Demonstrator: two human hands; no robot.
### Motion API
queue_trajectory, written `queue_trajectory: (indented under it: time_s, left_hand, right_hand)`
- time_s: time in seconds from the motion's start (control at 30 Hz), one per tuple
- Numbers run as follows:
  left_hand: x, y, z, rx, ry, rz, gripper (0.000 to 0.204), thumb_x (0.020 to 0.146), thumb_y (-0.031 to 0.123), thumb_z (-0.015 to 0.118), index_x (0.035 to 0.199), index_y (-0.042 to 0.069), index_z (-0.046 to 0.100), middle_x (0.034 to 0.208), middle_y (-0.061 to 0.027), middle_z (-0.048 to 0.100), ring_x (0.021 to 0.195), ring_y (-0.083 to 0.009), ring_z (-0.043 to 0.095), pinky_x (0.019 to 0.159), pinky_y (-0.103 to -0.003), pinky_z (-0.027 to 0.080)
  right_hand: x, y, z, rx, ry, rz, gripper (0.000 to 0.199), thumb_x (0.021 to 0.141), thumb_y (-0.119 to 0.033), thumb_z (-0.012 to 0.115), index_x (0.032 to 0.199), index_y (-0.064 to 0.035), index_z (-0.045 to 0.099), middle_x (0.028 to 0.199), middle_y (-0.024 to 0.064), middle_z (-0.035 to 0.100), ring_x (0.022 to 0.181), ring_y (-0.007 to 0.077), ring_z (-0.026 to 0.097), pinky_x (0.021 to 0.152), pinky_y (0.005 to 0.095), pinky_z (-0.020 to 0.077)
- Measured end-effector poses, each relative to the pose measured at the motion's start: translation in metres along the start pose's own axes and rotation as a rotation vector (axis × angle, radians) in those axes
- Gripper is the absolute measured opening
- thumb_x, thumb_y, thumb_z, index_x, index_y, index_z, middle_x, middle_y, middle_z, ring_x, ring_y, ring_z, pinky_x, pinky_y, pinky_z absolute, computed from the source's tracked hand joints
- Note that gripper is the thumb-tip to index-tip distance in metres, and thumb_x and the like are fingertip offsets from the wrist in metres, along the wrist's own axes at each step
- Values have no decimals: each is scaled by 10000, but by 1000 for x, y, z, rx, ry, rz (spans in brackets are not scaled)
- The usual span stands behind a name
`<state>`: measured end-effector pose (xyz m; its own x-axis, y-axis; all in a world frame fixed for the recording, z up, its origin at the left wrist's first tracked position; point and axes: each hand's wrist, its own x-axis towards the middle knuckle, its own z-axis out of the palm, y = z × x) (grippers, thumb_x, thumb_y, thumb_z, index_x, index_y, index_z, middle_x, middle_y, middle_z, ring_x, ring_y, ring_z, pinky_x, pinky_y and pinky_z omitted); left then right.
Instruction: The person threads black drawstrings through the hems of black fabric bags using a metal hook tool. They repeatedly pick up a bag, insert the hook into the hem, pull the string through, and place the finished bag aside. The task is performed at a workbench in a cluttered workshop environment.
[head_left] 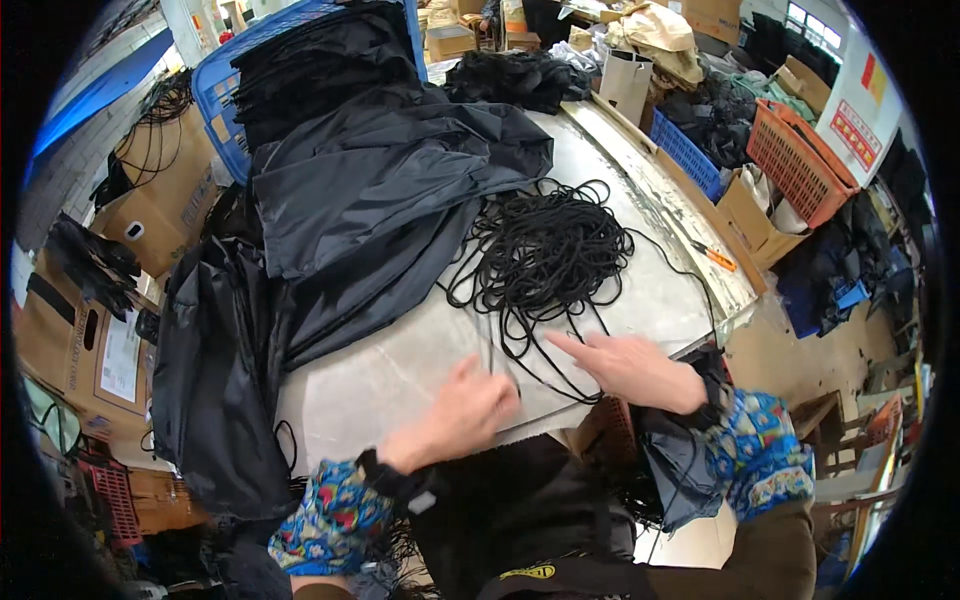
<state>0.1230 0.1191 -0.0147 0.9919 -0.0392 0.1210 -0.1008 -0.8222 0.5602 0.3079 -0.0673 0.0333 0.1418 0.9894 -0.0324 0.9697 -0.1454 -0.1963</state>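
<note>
A tangled heap of black cord (555, 250) lies on the pale tabletop, with loose loops trailing toward me. Near the table's front edge, my left hand (465, 408) is closed, its knuckles blurred. A faint dark strand runs down toward it, but what its fingers hold is hidden. My right hand (635, 368) is stretched out over the trailing loops, fingers pointing left and nothing plainly gripped. Black fabric (390, 190) with a slight sheen is spread left of the cord and hangs over the table's left side.
A blue plastic crate (222, 120) full of black material stands at the far left. An orange-handled cutter (715, 256) rests on the wooden board (660, 190) along the right side. Beyond it are an orange crate (800, 160) and cardboard boxes. Another carton (95, 340) stands at left.
</note>
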Motion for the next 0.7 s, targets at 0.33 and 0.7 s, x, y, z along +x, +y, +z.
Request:
queue_trajectory:
  time_s: [0.33, 0.7]
  left_hand:
    - [-233, 123, -115, -1673, 975, 343, 127, 872, 133, 499, 772, 79, 444, 691, -27, 492, 589, -131, 464, 579, -281, 388]
    - [-68, 98, -56, -1212, 555, -345, 154, 924, 58, 539, 1068, 36, 489, 822, -123, 634, 499, -84, 498, 410, -182, 343]
  right_hand:
    - [58, 103, 0, 232, 81, 138, 306, 882, -147, 549, 1143, 12, 538, 878, 242, 634, 849, 398, 618, 714, 420, 497]
    - [34, -100, -75, 1042, -409, -154, 260, 937, -199, 553, 1098, 5, 551, 721, 86, 589, 641, 159, 538, 602, 300, 445]
